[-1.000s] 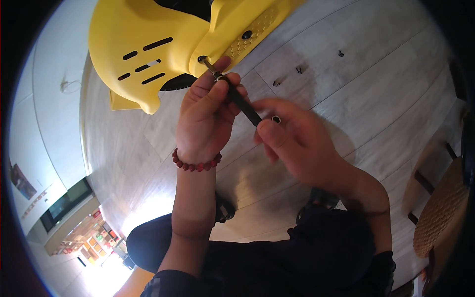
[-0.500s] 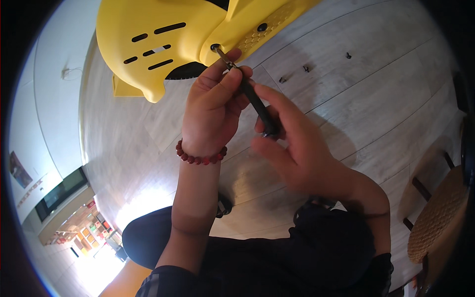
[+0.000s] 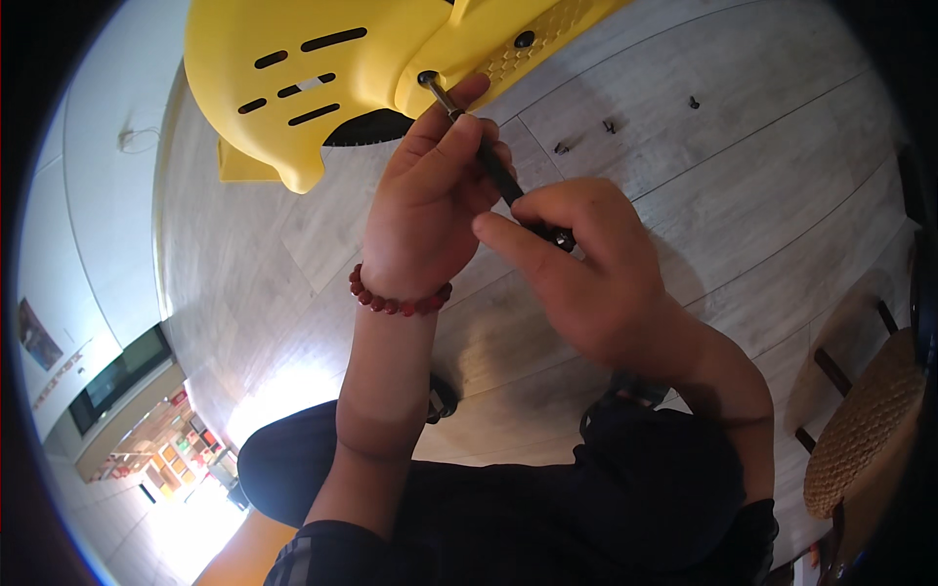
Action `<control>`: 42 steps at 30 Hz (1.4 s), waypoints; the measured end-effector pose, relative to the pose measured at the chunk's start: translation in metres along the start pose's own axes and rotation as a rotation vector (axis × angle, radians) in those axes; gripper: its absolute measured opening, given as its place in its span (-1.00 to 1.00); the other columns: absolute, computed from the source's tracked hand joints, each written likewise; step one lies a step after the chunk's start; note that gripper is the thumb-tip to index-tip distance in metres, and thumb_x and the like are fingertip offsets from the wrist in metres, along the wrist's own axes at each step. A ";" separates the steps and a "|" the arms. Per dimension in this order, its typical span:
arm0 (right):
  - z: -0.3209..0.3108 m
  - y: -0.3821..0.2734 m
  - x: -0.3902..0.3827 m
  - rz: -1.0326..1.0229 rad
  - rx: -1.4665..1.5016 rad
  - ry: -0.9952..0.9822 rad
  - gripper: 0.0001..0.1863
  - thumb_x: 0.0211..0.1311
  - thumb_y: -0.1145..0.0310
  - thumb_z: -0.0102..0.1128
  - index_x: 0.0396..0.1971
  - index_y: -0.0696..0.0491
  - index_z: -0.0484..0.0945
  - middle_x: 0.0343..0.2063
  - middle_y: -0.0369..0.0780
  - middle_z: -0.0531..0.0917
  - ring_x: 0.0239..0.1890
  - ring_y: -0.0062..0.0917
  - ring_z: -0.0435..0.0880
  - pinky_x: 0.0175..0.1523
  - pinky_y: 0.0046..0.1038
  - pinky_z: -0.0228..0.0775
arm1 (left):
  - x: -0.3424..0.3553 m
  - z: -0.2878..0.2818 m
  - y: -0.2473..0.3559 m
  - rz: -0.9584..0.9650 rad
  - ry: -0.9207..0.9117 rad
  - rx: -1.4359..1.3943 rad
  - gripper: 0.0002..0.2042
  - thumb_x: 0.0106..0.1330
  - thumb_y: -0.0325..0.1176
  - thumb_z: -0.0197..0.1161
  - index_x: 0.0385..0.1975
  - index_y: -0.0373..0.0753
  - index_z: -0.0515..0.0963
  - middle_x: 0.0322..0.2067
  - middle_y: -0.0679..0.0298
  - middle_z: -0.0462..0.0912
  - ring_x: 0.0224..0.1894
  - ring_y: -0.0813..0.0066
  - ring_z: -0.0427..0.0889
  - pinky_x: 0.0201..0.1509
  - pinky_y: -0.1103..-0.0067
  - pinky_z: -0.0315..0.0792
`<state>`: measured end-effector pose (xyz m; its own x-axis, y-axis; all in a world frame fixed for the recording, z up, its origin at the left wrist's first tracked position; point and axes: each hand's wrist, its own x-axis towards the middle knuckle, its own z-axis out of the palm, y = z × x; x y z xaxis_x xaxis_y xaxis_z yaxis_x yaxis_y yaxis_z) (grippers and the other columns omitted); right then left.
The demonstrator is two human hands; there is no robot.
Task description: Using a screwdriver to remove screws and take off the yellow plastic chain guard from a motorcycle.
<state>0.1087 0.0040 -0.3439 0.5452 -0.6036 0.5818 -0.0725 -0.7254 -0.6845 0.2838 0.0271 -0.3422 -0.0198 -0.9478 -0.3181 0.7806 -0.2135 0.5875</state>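
Observation:
My left hand [image 3: 430,186] is closed around the front part of a black-handled screwdriver [image 3: 502,178], near its metal shaft. The shaft's tip meets a dark round fastener hole [image 3: 427,77] in a yellow plastic piece [image 3: 376,83] with slots and a honeycomb-textured strip. Around the rear of the handle, the thumb and fingers of my right hand [image 3: 596,273] are wrapped, with the handle's end showing between them. A second dark fastener [image 3: 525,39] sits farther up the strip.
Several small dark screws [image 3: 610,127] lie on the grey wood-plank floor [image 3: 762,195], right of the yellow piece. A woven-seat stool [image 3: 865,430] stands at the right edge. White cabinets [image 3: 107,195] run along the left.
My right hand has turned around the handle, its fingers now folded over it and the thumb on its left. The left hand stays near the shaft, and the tip remains at the hole.

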 end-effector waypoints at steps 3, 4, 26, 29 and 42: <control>0.002 -0.003 0.003 0.123 0.154 0.076 -0.57 -0.02 0.46 0.32 -0.09 0.18 0.45 -0.30 -0.21 0.46 -0.30 -0.53 0.49 -0.22 -0.56 0.40 | 0.000 -0.004 0.003 -0.005 -0.046 0.034 -0.68 0.33 -0.45 -0.03 0.08 -0.28 0.32 -0.14 0.15 0.53 -0.16 0.39 0.56 -0.03 0.48 0.47; 0.003 -0.005 0.003 0.293 0.286 0.165 -0.53 0.00 0.44 0.32 -0.05 0.19 0.42 -0.30 -0.21 0.46 -0.31 -0.54 0.49 -0.22 -0.56 0.41 | -0.002 -0.001 0.003 0.008 0.002 0.063 -0.68 0.33 -0.45 -0.03 0.07 -0.29 0.33 -0.16 0.16 0.54 -0.16 0.38 0.57 -0.04 0.48 0.47; -0.008 -0.018 -0.006 0.871 0.690 0.017 -0.53 0.14 0.29 0.20 0.02 0.15 0.34 -0.39 -0.16 0.52 -0.55 -0.39 0.47 -0.42 -0.50 0.37 | 0.001 0.010 0.003 0.046 0.058 0.179 -0.64 0.33 -0.49 -0.09 0.12 -0.41 0.23 -0.12 0.12 0.52 -0.08 0.30 0.54 0.01 0.45 0.47; -0.005 -0.013 -0.005 0.568 0.340 -0.030 -0.54 0.11 0.31 0.23 0.00 0.14 0.37 -0.44 -0.21 0.52 -0.64 -0.43 0.42 -0.51 -0.49 0.34 | 0.002 0.016 0.002 0.043 0.074 0.114 -0.64 0.33 -0.47 -0.07 0.12 -0.40 0.24 -0.13 0.11 0.52 -0.09 0.30 0.54 -0.02 0.46 0.48; -0.006 -0.020 -0.008 0.600 0.581 -0.007 -0.52 0.24 0.41 0.02 0.13 0.24 0.20 -0.36 -0.17 0.48 -0.38 -0.52 0.46 -0.30 -0.54 0.32 | -0.001 0.013 0.000 0.063 0.102 0.170 -0.69 0.32 -0.47 -0.03 0.06 -0.33 0.30 -0.16 0.13 0.53 -0.20 0.38 0.56 -0.06 0.48 0.46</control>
<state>0.1010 0.0210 -0.3326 0.5569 -0.8294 0.0443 0.0888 0.0064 -0.9960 0.2758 0.0251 -0.3317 0.0964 -0.9335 -0.3454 0.6616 -0.1992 0.7229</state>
